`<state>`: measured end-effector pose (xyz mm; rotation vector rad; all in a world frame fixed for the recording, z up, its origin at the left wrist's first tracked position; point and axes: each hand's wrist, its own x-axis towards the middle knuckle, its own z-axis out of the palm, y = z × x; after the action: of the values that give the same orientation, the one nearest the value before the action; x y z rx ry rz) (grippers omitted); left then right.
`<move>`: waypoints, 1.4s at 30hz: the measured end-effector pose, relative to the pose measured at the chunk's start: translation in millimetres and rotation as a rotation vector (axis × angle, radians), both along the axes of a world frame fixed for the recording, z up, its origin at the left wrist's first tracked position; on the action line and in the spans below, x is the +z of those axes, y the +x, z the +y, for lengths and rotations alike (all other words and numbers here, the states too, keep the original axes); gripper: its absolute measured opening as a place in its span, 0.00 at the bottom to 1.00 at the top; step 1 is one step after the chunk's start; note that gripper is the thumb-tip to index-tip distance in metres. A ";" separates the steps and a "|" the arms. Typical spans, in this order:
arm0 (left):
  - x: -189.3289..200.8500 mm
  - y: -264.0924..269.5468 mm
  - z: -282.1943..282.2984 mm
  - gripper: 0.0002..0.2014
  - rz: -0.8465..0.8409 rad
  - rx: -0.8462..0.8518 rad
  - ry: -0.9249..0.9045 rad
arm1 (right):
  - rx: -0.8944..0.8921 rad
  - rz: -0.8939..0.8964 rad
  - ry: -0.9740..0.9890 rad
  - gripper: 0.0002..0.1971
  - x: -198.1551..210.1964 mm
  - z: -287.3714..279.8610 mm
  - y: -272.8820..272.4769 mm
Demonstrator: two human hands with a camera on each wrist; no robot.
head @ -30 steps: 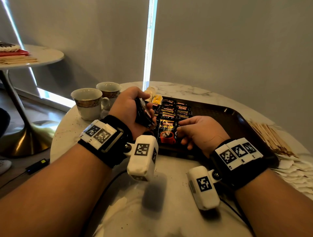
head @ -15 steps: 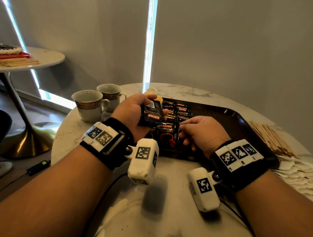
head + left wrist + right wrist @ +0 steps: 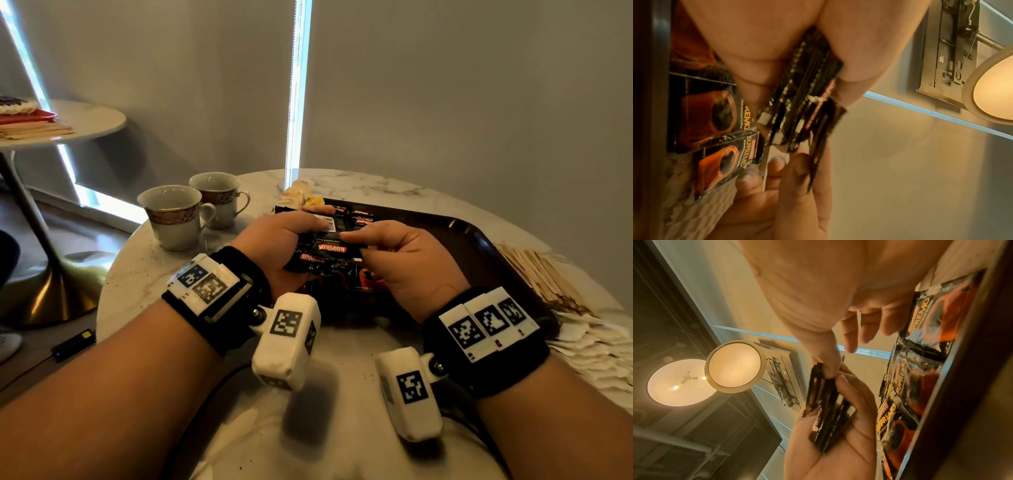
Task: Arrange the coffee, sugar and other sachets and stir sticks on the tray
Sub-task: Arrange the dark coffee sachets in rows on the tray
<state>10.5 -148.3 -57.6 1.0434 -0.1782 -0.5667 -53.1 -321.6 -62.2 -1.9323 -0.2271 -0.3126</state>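
Black coffee sachets, a stack (image 3: 322,251) of them, sit clasped in the left hand (image 3: 274,246), whose fingers and thumb curl around the stack above the tray's near left corner. That forearm reaches forward from the near edge of the table (image 3: 342,445), wrist banded in black with white markers. The right hand (image 3: 407,260) comes in from the other side, palm turned inward, thumb and forefinger pinching the top sachet (image 3: 822,146) at the stack's right end; its other fingers (image 3: 865,331) hang loosely spread. In the left wrist view the stack (image 3: 797,100) shows edge on, several sachets thick, with the top one fanned away from the rest.

Below the hands, rows of laid sachets (image 3: 363,219) with red cups printed on them cover the left side of the dark brown tray (image 3: 479,240), which lies on the marble table. Wooden sticks (image 3: 541,274) are heaped on the table just beside the tray's right edge, with white sachets (image 3: 596,346) piled at their near end. Two cups (image 3: 174,216) stand near the table's left edge, well apart from the tray.
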 end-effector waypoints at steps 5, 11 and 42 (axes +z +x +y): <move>1.6 -0.4 1.7 0.16 0.049 -0.020 -0.022 | -0.213 -0.092 0.191 0.10 6.7 -13.7 1.5; 1.3 6.1 4.2 0.12 0.087 0.059 -0.091 | -0.434 0.150 0.229 0.11 -9.4 -42.1 20.9; 4.6 -4.7 1.8 0.18 0.075 0.106 -0.118 | -0.298 0.415 0.055 0.19 -6.9 -40.3 19.4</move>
<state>5.8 -146.5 -53.0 0.9097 -0.0889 -0.4924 -33.7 -361.9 -69.1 -1.9271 0.3412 -0.1041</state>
